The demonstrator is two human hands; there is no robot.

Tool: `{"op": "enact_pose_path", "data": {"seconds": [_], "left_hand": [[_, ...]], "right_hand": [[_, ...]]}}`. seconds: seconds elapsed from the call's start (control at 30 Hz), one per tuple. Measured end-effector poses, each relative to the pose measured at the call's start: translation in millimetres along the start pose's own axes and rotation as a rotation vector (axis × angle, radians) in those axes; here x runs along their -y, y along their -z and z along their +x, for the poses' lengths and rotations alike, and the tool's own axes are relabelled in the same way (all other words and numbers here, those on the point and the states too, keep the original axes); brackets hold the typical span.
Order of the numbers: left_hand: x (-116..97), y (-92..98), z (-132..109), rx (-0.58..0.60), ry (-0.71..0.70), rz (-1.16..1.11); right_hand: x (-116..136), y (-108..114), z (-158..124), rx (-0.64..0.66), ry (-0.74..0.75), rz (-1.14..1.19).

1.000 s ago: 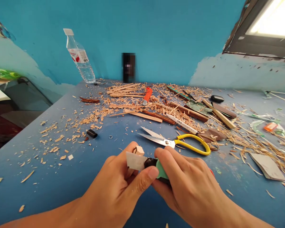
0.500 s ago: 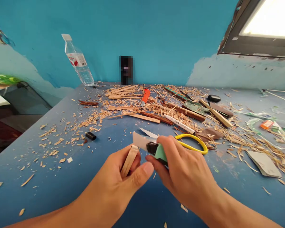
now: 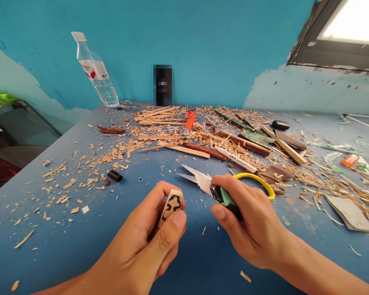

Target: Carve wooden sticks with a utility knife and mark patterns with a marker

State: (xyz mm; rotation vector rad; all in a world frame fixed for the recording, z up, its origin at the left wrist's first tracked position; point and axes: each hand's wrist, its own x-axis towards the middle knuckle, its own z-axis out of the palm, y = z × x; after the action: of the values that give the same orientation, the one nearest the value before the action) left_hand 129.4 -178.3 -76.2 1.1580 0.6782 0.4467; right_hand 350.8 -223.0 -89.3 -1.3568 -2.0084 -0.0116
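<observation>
My left hand (image 3: 155, 241) is closed around a small pale wooden piece (image 3: 173, 203), its thumb pressed on a face that bears wavy black lines. To the right, my right hand (image 3: 249, 217) grips a utility knife (image 3: 226, 201) with a green and black handle. The knife's blade points up and left, apart from the wood. Scissors with yellow handles (image 3: 269, 186) lie on the table behind the knife, partly hidden by my right hand. A white marker (image 3: 236, 159) rests beyond them.
Wood shavings and sticks cover much of the blue table (image 3: 89, 254). An orange cutter (image 3: 189, 123), a black cap (image 3: 115, 176), a grey sandpaper piece (image 3: 349, 213) and a black oval object (image 3: 281, 125) lie about. A plastic bottle (image 3: 100, 78) leans at the back left.
The knife and my right hand have moved right, away from the wood. My left hand has turned the piece, so its black-marked face now shows. The view has shifted slightly.
</observation>
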Motion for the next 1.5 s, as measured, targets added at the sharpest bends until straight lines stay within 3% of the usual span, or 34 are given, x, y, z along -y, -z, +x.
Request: {"op": "enact_pose_path", "data": {"seconds": [0.23,0.53,0.73,0.9,1.03,1.33,1.5], "left_hand": [[-0.6,-3.7,0.3,-0.043,0.006,0.028],[-6.1,0.1,-2.4,0.088,0.02,-0.03],[-6.3,-8.0,-4.7,-0.1,-0.107,0.193],[-5.1,-8.7,-2.3,-0.068,-0.14,0.347],[-3.2,-7.1,-1.0,-0.202,-0.205,0.427],[-4.1,-11.4,-1.4,-0.216,-0.184,0.396],[-6.4,-17.4,-1.2,-0.171,-0.141,0.303]], "right_hand": [[-0.3,0.1,2.5,0.051,0.011,0.057],[10.4,1.0,1.0,0.239,0.12,0.054],[15.7,1.1,1.0,0.226,0.134,0.016],[23.0,1.5,-1.4,0.209,0.149,-0.066],[28.5,-3.2,-3.6,0.13,0.113,-0.215],[33.4,-11.5,-2.1,-0.08,0.083,-0.371],[27.9,-3.3,-0.1,-0.017,0.128,-0.241]]}}
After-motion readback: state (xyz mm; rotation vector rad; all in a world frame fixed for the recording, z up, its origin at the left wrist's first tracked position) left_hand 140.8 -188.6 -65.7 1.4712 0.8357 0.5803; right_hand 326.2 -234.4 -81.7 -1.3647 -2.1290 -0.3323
